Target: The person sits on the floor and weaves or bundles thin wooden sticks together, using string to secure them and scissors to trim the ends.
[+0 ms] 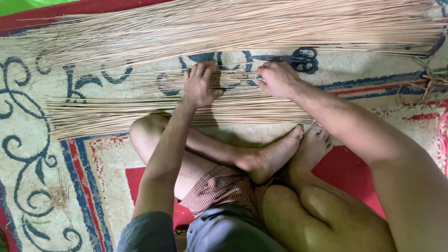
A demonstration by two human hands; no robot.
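Thin sticks (233,80): we see a sparse spread of pale, thin sticks lying crosswise on the carpet, between the two larger bundles and under both hands.
Left hand (199,86): flat on the thin sticks, palm down, fingers straight and slightly apart.
Right hand (278,79): fingers curled together, pinching the thin sticks at their right end.
Near bundle (116,114): we note a thick sheaf just beside the crossed legs.
Far bundle (233,23): larger heap beyond the hands.
Scissors (298,59): black-handled, just beyond the right hand.
Carpet (37,154): cream, blue scrolls, red patches.
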